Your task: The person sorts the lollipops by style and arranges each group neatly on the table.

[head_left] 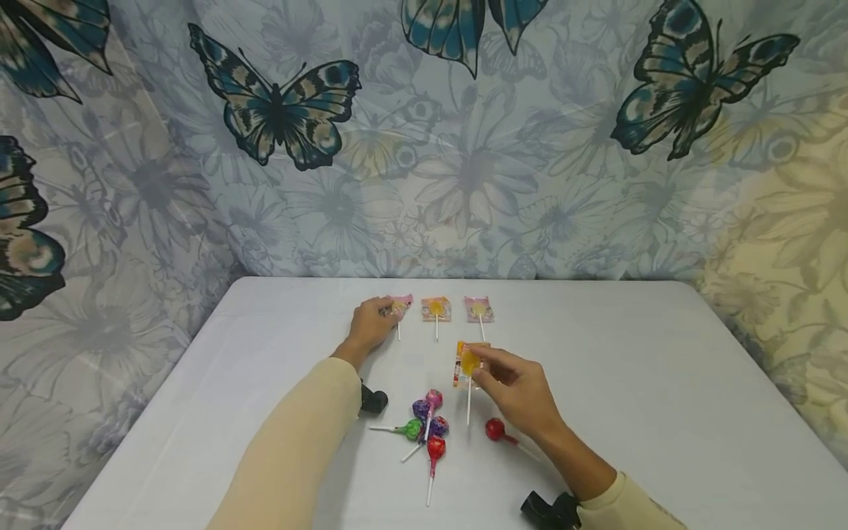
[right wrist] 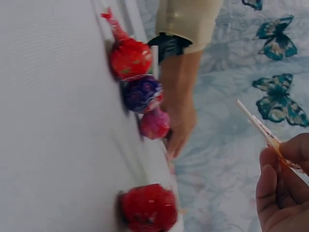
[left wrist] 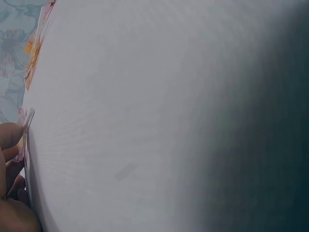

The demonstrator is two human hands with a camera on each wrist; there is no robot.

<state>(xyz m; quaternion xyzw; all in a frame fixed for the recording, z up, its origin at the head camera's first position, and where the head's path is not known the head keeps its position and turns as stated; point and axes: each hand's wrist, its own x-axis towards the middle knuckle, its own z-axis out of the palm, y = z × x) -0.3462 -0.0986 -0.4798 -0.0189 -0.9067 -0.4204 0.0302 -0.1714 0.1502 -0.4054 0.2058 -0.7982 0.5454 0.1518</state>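
At the back of the table my left hand (head_left: 372, 324) pinches the left side of a flat lollipop in a pink clear wrapper (head_left: 401, 303), its stick pointing toward me. In the left wrist view, fingertips (left wrist: 12, 134) press on this wrapper at the table surface. My right hand (head_left: 523, 386) holds a yellow lollipop (head_left: 470, 362) in an orange-edged clear wrapper between thumb and fingers, stick hanging down. The right wrist view has it raised off the table. To the left hand's right lie an orange-wrapped flat lollipop (head_left: 436, 308) and a pink-wrapped one (head_left: 478, 309), in a row.
A small pile of round lollipops, with green (head_left: 412, 429), purple (head_left: 439, 426), pink (head_left: 433, 398) and red (head_left: 436, 447) wrappers, lies at the front middle. One red round lollipop (head_left: 495, 429) lies apart, beneath the right wrist. A butterfly-patterned curtain (head_left: 464, 184) hangs behind the white table (head_left: 629, 383).
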